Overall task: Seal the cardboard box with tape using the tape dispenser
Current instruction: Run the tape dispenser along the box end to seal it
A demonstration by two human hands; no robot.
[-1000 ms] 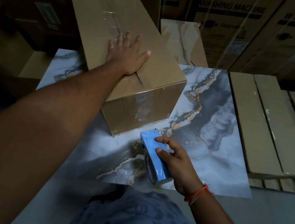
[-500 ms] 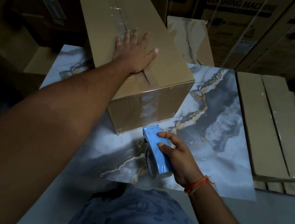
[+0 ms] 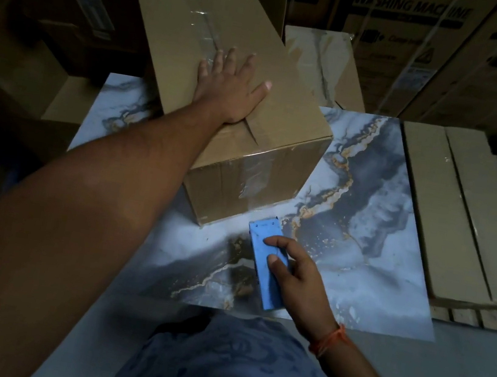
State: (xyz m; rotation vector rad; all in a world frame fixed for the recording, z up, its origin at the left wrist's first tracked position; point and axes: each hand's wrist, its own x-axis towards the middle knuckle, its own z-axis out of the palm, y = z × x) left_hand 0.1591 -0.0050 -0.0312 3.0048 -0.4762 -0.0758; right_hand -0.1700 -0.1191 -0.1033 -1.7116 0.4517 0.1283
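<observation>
Left hand (image 3: 230,90) flat, splayed; right hand (image 3: 298,278) curled, gripping.

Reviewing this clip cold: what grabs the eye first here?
The left hand lies flat on top of the cardboard box, at centre on the marbled table. Nearer the person, the right hand grips the blue tape dispenser, which is close to the box's near corner.

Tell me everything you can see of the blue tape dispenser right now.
The tape dispenser is a long, light blue body, plastic by the look, lying on the marbled table just in front of the cardboard box's near corner, apart from it. Its far end points toward the box. The right hand grips its near half, fingers over the top. Roll and blade are not clearly visible.
</observation>
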